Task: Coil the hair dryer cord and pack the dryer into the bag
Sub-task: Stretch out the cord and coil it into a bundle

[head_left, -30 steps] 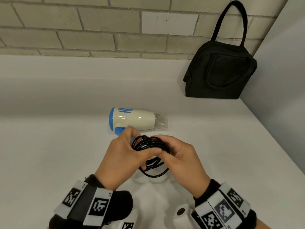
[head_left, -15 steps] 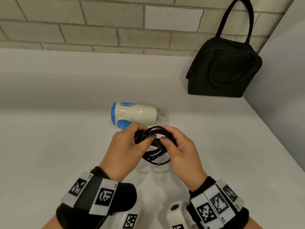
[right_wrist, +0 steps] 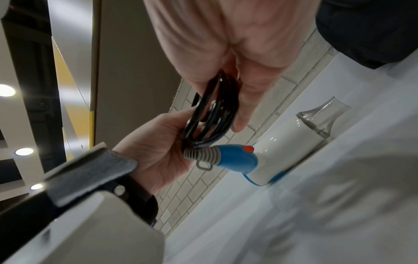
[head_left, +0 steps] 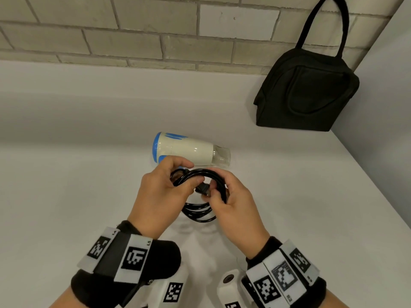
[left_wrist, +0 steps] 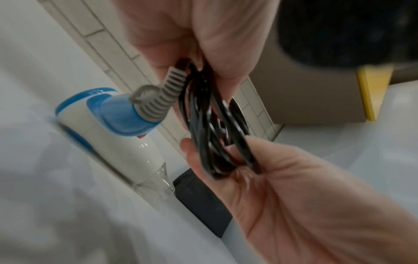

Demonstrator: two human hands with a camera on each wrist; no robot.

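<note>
Just before the hair dryer [head_left: 189, 151] on the table [head_left: 66, 196], both hands grip the coiled cord [head_left: 200, 176] so its loops stay gathered. The right hand [head_left: 231, 203] seems to pinch the plug [head_left: 203, 189], the left hand [head_left: 162, 194] clamping the bundle; the bag [head_left: 307, 92] waits apart.

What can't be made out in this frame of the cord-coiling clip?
- Plug prongs: head view, hidden between the thumbs of the left hand and right hand.
- Black bag opening: head view shows one closed side only; open or zipped cannot be told.
- Hair dryer handle: head view, mostly behind the left hand.
- Coiled cord loop count: wrist views, blurred.
</note>
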